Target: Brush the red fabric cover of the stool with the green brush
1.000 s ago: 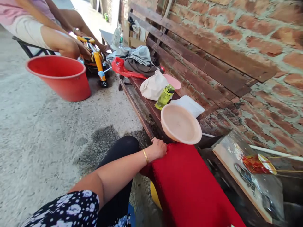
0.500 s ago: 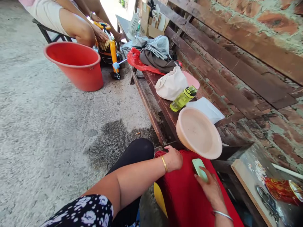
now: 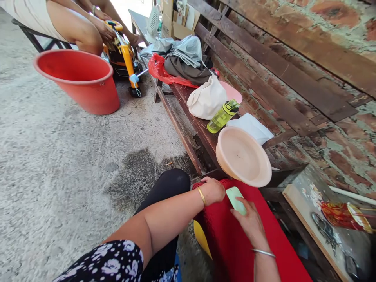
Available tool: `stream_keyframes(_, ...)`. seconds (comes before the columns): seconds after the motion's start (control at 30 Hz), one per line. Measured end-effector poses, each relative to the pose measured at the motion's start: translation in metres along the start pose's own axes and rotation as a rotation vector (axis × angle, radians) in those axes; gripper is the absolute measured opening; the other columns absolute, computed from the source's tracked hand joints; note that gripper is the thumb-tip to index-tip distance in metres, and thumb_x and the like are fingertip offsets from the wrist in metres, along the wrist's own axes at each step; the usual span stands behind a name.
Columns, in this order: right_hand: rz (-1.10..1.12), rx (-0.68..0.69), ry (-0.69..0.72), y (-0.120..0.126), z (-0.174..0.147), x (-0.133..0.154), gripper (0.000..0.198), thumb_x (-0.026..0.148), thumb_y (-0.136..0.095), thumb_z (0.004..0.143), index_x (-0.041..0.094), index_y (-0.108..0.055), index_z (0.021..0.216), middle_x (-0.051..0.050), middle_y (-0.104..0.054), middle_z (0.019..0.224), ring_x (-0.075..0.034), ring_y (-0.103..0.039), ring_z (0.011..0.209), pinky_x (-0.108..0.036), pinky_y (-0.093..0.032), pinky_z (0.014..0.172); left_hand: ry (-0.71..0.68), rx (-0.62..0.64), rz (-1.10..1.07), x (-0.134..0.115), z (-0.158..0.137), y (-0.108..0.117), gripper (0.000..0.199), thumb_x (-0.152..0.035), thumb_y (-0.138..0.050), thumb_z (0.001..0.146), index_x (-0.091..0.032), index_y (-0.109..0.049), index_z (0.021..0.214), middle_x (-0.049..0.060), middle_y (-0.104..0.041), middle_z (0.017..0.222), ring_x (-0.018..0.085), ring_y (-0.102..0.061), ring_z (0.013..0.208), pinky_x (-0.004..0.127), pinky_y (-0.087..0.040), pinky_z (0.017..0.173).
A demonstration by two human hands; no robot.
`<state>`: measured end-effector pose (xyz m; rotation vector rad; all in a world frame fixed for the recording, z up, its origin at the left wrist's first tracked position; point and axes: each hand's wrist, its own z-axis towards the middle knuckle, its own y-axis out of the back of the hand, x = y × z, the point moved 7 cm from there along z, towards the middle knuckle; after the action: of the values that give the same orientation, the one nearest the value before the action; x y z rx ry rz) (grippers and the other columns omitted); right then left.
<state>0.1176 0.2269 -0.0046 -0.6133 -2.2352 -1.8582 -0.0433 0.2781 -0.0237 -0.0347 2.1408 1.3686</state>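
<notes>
Over on the left I see a seated person (image 3: pixel 70 27), both hands down by a yellow-and-black wheeled thing (image 3: pixel 126 58); a large red tub (image 3: pixel 96 98) stands upright on the floor just in front. Next comes the slatted bench (image 3: pixel 202 127). On its far part lie folded clothes (image 3: pixel 188 55) on a red plastic bag (image 3: pixel 157 66); nearer are a white cloth bag (image 3: pixel 207 98) and, touching it or just beside, a green bottle (image 3: pixel 221 117), tilted.

At the far left corner of the red cloth (image 3: pixel 229 243) is the worker's left hand (image 3: pixel 214 190), back upward, a gold bangle (image 3: pixel 202 196) at the wrist; its fingers are mostly hidden, so I can't tell whether it grips the cloth. Just beside it, near the far edge, is the flat pale green piece (image 3: pixel 233 196). Its long axis runs along the cloth's length, the free end pointing at the far edge. The right hand (image 3: pixel 249 221) has thumb and fingers closed about the near end. Beyond, a pale basin (image 3: pixel 225 166) sits at the bench's near end. Past the cloth's right edge, a board (image 3: pixel 305 227) carries a red tin (image 3: pixel 337 215), lying on its side.
</notes>
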Motion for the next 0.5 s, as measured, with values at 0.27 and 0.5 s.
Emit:
stream_keyframes(0.27,-0.075,0.043,-0.297,0.048,-0.095,-0.167,0.051,0.054,-0.065,0.060,0.033,-0.073,0.105,-0.005,-0.068,0.090,-0.032,-0.069,0.090,-0.046,-0.054,0.083,0.108,0.093,0.034,0.005,0.009,-0.004,0.035,-0.009,-0.048,0.086,-0.013,-0.079,0.102,0.021,-0.076,0.104,0.042,-0.068,0.101,0.066,-0.049,0.082)
stream_keyframes(0.5,-0.070,0.015,-0.194,0.036,-0.075,-0.090,0.054,0.058,-0.060,0.069,0.031,-0.071,0.114,-0.006,-0.066,0.104,-0.028,-0.066,0.098,-0.040,-0.052,0.085,0.111,0.082,0.073,0.010,0.007,0.010,0.037,-0.007,-0.049,0.086,-0.013,-0.079,0.107,0.023,-0.074,0.111,0.043,-0.068,0.104,0.070,-0.053,0.079)
